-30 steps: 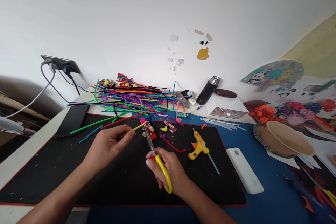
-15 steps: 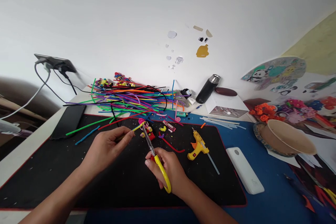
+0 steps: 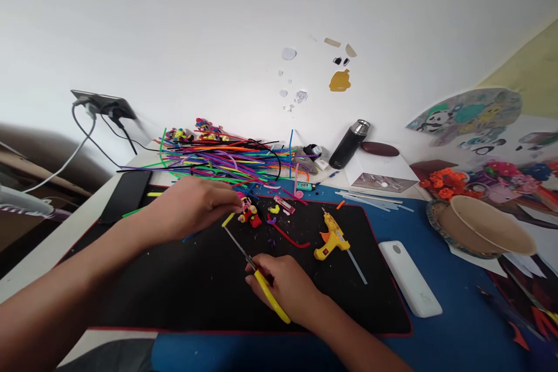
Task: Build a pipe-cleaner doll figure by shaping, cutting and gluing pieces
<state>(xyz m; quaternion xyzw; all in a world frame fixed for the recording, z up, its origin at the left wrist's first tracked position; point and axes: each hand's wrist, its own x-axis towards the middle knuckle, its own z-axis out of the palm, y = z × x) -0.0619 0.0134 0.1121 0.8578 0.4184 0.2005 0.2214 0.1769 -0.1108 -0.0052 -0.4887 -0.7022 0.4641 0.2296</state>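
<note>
My right hand (image 3: 285, 288) is closed around the handles of yellow-handled scissors (image 3: 271, 296). Their blades point up and left over the black mat, looking nearly closed. A short yellow pipe cleaner piece (image 3: 228, 220) is by the blade tip. My left hand (image 3: 196, 206) reaches in palm down, fingers together, its fingertips at a small pink, red and yellow pipe cleaner figure (image 3: 249, 213). What those fingers pinch is hidden. Another yellow length (image 3: 154, 194) shows behind the left wrist; I cannot tell whether the hand holds it.
A heap of coloured pipe cleaners (image 3: 218, 157) lies along the wall. On the mat (image 3: 196, 290) are a yellow glue gun (image 3: 333, 237) and a bent red pipe cleaner (image 3: 290, 236). A white power bank (image 3: 410, 279), a black flask (image 3: 350, 144), and a bowl (image 3: 488, 224) stand rightward.
My left hand has moved up and right to the figure, turning palm down. The scissors have come away from the figure, lower and left. A short yellow piece now shows apart from my left fingers.
</note>
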